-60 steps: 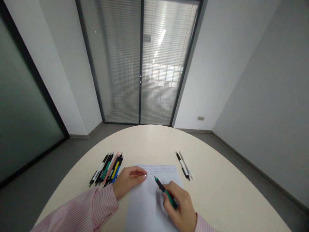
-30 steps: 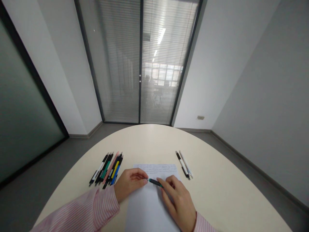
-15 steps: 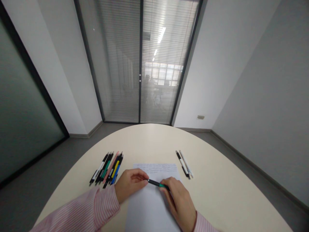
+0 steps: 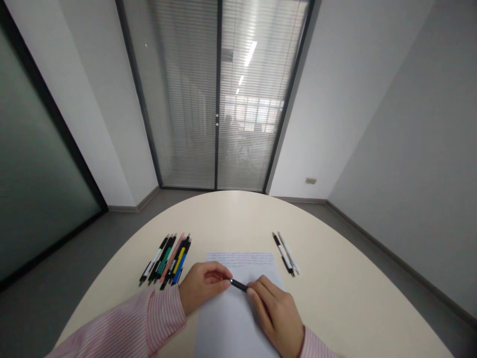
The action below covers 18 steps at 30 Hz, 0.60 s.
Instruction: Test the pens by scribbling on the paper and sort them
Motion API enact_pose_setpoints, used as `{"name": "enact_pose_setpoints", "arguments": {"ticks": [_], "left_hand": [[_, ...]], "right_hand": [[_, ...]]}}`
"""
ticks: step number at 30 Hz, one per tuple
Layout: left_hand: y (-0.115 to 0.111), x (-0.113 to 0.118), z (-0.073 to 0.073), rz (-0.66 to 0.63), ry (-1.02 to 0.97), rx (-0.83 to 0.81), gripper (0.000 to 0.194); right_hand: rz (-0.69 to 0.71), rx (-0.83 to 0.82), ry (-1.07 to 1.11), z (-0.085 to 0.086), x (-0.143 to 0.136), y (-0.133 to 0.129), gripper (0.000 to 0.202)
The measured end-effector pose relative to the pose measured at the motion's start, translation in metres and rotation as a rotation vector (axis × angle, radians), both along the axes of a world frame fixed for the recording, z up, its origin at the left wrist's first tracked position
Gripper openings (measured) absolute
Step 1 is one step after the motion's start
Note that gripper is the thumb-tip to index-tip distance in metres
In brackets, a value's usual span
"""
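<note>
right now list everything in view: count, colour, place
rounded table: one, cream, foreground
paper sheet with text: one, white, on table
slim black pen: one, black where visible, over paper
slim clustered pens: several, multicoloured, left of paper
pale pens: two, mostly white, right of paper
glass panes with blinds: two, grey, ahead
frosted glass panel: one, greenish, left
walls: several, whitish, around
wall plate: one, beige, low on wall
floor: one, grey, behind
left hand: one, bare, at black pen's end
right hand: one, bare, on black pen
striped sleeves: two, pinkish, both arms

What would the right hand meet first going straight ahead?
Likely the left hand, at the far end of the pen in the right hand; exact depth is unclear.
</note>
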<state>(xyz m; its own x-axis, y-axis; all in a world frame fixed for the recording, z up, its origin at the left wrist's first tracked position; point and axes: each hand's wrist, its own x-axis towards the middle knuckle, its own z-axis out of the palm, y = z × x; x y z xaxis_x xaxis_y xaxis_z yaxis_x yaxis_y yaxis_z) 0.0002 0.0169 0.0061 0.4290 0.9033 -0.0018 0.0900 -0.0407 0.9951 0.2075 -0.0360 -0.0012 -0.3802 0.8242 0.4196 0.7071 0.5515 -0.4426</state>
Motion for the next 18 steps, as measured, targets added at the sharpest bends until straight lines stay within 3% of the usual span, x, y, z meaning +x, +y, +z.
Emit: {"name": "enact_pose_setpoints", "arguments": {"ticks": [4,9,15,18], "left_hand": [[-0.0003,-0.0003,-0.0007,-0.015,0.0,0.002,0.023],[0.0007,-0.001,-0.0027,-0.006,-0.012,0.003,0.023],[0.0031,-0.0024,-0.0046,-0.007,-0.012,0.006,0.024],[0.0042,-0.0029,-0.0043,0.0,-0.022,0.021,0.024]], "right_hand": [[-0.008,-0.011,0.047,-0.0007,0.0005,-0.0001,0.006],[0.024,-0.037,0.009,-0.0013,0.0004,0.0017,0.016],[-0.05,-0.052,0.033,-0.0011,-0.0005,0.0012,0.007],[-0.011,-0.05,0.017,0.0002,-0.0006,0.0006,0.018]]}}
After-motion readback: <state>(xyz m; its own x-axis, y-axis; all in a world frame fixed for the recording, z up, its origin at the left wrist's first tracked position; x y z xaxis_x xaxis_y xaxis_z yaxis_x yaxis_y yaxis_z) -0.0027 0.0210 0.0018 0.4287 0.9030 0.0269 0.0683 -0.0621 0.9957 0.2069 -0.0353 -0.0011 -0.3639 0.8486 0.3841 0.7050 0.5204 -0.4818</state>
